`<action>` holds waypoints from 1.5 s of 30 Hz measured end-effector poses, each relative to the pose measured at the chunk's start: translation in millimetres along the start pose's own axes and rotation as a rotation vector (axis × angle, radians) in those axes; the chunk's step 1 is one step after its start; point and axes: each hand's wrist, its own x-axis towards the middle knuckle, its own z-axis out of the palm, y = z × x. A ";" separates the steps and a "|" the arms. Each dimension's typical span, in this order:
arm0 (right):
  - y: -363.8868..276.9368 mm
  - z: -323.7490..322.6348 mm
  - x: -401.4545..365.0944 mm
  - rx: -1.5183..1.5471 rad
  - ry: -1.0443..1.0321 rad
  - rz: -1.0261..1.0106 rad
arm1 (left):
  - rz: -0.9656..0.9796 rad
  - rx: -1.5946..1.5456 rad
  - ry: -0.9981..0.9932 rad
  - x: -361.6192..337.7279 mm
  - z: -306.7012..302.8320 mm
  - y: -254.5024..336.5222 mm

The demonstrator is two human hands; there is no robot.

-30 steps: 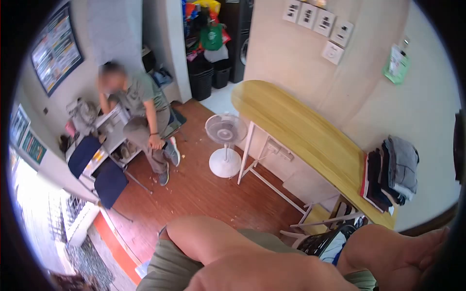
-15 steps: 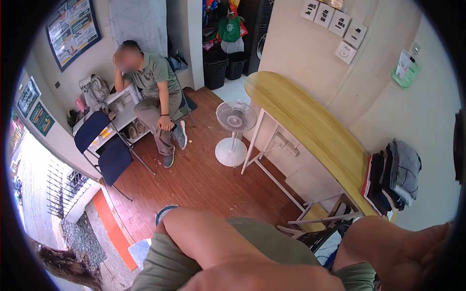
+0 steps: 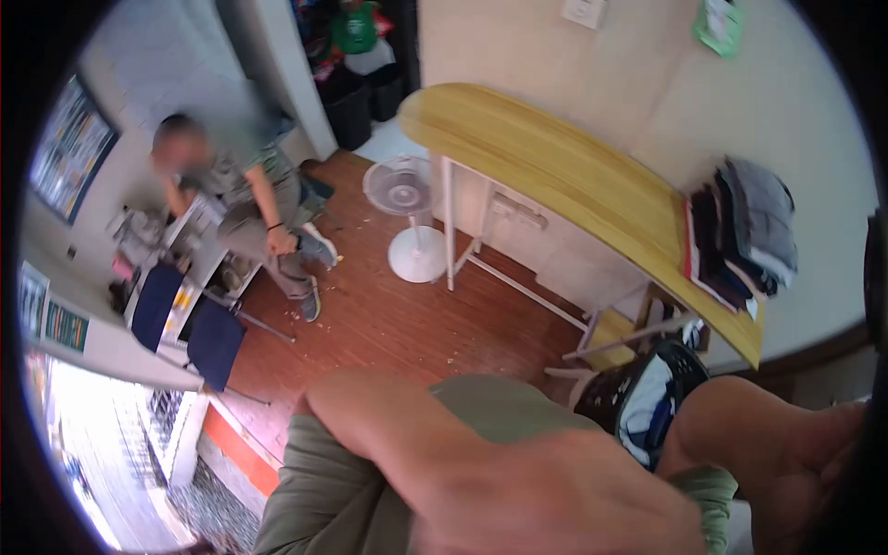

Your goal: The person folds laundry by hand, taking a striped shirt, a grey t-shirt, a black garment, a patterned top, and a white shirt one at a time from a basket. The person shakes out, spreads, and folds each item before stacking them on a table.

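Note:
My left forearm reaches from the left across my olive-green shirt. My left hand (image 3: 573, 490) is very close to the camera at the bottom middle; its fingers are blurred and partly cut off. On the right my other arm is bent, and my right hand (image 3: 837, 453) is near the dark edge of the view, its fingers mostly in shadow. Neither hand shows a held thing. Nearest to my right arm stands a black laundry basket (image 3: 601, 393) with white and dark blue cloth (image 3: 647, 398) in it.
A wooden-topped counter (image 3: 555, 157) runs along the wall, a stack of folded clothes (image 3: 740, 231) on its right end. A white stand fan (image 3: 407, 199) is on the wooden floor. At left, a seated person (image 3: 250, 194) is beside a dark folding chair (image 3: 213, 342) and a white shelf (image 3: 190, 236).
My view has tilted down and shifted, so more of the laundry basket shows. My left hand has moved slightly right in the view. The seated person's head is turned differently.

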 end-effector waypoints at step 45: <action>-108.4 -166.4 -512.4 -1.097 -0.743 2.585 | -1.213 1.046 -1.131 -131.2 86.8 -493.8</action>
